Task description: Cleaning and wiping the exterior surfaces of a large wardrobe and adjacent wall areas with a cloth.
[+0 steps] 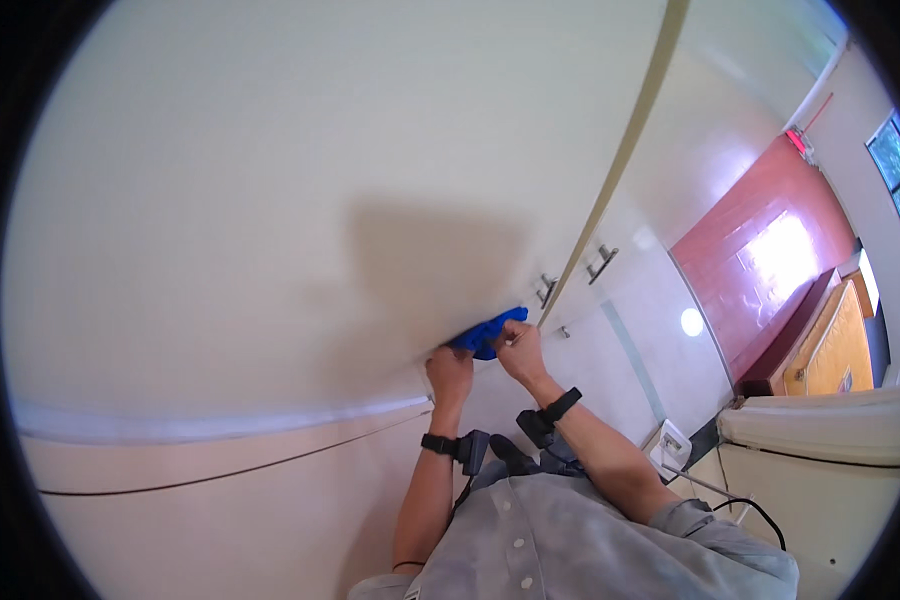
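Note:
A blue cloth (483,334) is bunched between my two hands, in front of a large pale door panel (220,180). My left hand (451,371) closes on its lower left end. My right hand (520,352) pinches the cloth at its right side, fingers curled in. Whether the cloth touches the panel, I cannot tell. Close to my right hand, a metal handle (548,291) is fixed by the panel's edge. Dark bands with small boxes sit on both my wrists.
Across a gap stands a second pale panel with its own handle (602,264). Pale floor (640,350) lies below, reddish floor (715,235) beyond. At the right are a wooden piece of furniture (830,345) and a window (898,178). A white object (668,445) sits beside my right forearm.

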Motion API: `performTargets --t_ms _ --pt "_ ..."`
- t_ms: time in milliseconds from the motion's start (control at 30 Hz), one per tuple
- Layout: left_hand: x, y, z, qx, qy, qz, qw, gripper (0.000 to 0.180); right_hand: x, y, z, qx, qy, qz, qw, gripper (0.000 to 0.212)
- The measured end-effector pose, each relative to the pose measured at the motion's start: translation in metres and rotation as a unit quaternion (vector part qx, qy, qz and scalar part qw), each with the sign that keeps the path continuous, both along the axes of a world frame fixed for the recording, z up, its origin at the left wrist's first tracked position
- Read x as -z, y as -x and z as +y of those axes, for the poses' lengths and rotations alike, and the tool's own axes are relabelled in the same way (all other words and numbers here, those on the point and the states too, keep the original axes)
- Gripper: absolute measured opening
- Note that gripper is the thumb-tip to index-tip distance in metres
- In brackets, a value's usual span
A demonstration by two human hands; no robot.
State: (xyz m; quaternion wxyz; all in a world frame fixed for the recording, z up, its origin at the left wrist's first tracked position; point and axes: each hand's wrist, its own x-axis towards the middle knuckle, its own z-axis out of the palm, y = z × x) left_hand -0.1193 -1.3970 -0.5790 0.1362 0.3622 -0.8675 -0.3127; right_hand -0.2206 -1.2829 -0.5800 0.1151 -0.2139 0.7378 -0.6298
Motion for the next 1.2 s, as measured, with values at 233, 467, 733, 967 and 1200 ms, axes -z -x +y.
performTargets --t_ms 233,467,733,967,1200 --pt "0.064 0.037 0.016 -0.001 -0.127 -0.055 0.99 0.025 0.083 0.0 0.004 0.076 -0.091 0.058 0.991 0.023" --pt "-0.088 0.038 0.035 -0.007 -0.041 0.102 0.994 0.043 -0.055 -0.004 -0.001 0.119 -0.004 0.105 0.987 0.026" --pt "-0.219 0.043 0.041 -0.028 -0.133 0.348 0.928 0.041 -0.2 0.002 -0.009 0.148 0.135 0.252 0.947 0.025" --pt "-0.094 0.03 0.024 0.006 0.069 0.212 0.975 0.051 -0.074 -0.012 -0.015 0.17 0.086 0.24 0.952 0.024" --pt "-0.054 0.037 0.038 0.005 -0.047 0.21 0.977 0.054 -0.056 -0.006 0.006 0.158 0.057 0.28 0.945 0.022"
